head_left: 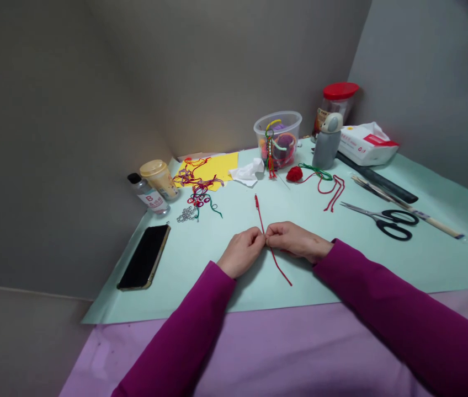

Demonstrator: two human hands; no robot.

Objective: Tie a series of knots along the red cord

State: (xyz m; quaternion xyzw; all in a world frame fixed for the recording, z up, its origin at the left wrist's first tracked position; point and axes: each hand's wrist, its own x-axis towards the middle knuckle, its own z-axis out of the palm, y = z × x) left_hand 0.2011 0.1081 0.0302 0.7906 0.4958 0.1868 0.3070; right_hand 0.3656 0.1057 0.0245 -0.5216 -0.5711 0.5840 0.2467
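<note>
One cord (256,203) extends both ways from left grip (242,250) and right grip (292,239).

Both arms (195,322) angle inward, left fingers (257,238) and right fingers (274,234) pinched close together

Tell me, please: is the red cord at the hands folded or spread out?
Spread out: the red cord runs nearly straight above and below the left hand and right hand; the part within their grip is hidden.
</note>
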